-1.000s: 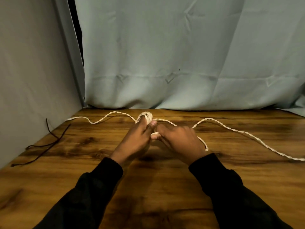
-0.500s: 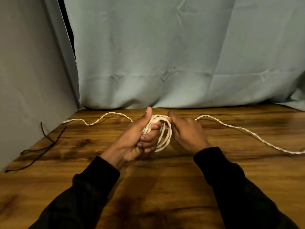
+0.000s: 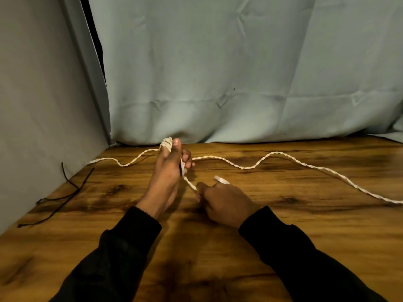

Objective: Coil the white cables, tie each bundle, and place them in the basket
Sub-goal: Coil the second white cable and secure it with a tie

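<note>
Head view: the left hand (image 3: 168, 171) holds the small coil of white twisted cable (image 3: 270, 154). A short taut strand runs down-right to the right hand (image 3: 224, 201), whose fingers (image 3: 199, 188) pinch it; slack trails right across the wooden worktop (image 3: 305, 214).

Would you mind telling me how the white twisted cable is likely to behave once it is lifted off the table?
Probably floppy: the white twisted cable lies in loose waves across the table. It likely bends easily, since it wraps tightly around the left hand. Its free tail would probably drag behind.
</note>
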